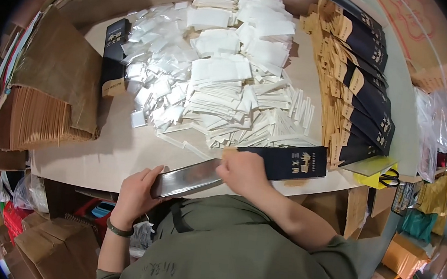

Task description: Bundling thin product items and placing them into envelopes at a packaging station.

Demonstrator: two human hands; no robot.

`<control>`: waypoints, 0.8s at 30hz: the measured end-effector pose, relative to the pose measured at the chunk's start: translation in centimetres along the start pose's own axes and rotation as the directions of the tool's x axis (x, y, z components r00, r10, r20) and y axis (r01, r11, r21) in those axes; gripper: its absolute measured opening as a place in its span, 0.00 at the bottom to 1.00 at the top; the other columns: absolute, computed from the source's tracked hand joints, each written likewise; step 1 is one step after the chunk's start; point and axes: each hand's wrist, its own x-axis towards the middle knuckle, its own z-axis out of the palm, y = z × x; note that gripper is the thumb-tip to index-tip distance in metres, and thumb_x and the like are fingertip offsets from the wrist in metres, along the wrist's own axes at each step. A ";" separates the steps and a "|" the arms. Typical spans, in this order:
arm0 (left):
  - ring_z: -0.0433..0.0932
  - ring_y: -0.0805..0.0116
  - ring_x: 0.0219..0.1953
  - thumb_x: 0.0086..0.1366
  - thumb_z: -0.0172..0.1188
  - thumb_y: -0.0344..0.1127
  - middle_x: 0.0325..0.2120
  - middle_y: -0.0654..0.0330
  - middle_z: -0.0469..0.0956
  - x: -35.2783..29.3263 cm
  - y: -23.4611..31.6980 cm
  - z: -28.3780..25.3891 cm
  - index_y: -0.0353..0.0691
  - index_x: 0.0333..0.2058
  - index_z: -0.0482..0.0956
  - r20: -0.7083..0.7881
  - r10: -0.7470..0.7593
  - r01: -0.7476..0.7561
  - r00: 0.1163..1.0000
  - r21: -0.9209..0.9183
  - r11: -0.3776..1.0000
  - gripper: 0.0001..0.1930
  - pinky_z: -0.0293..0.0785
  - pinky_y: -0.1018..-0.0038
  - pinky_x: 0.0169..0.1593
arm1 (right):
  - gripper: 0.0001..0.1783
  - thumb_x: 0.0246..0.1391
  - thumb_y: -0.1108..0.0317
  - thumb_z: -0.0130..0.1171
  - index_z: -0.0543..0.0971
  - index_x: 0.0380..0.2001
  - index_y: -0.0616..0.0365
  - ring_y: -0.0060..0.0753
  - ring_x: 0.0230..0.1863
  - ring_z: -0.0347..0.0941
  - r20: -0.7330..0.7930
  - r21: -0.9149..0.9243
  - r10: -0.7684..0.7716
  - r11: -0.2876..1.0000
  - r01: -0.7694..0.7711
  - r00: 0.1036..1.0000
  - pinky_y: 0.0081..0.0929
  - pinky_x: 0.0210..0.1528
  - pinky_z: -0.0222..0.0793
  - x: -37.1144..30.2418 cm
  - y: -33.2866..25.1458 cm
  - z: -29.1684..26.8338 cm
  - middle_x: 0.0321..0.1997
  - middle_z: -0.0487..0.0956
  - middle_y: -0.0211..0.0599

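My left hand (140, 192) is closed round the left end of a long, flat, glossy silver case (189, 178), which tilts up to the right over the table's front edge. My right hand (245, 173) is curled in a fist at the case's right end. It grips a long dark navy paper sleeve (297, 163) with pale gold print that points to the right. The fingers hide where sleeve and case meet. Beyond the hands lie a heap of thin white paper packets (219, 103) and a pile of small clear-and-silver sachets (155, 86).
A stack of navy and tan sleeves (356, 93) lines the right side. At the left stands an open carton (51, 72) packed with brown card. Another navy sleeve (115, 54) lies beside it. Black-handled scissors (390, 177) sit at the right edge; cartons (59, 247) stand below.
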 end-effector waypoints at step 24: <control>0.75 0.62 0.30 0.58 0.64 0.29 0.27 0.56 0.75 3.0 -1.8 2.9 0.37 0.35 0.78 -0.371 -0.196 0.031 0.908 -0.406 0.913 0.07 0.71 0.71 0.34 | 0.08 0.52 0.66 0.65 0.84 0.33 0.57 0.46 0.41 0.74 -0.229 -0.226 -0.286 0.946 0.235 0.931 0.36 0.44 0.70 4.4 9.2 -11.6 0.34 0.78 0.39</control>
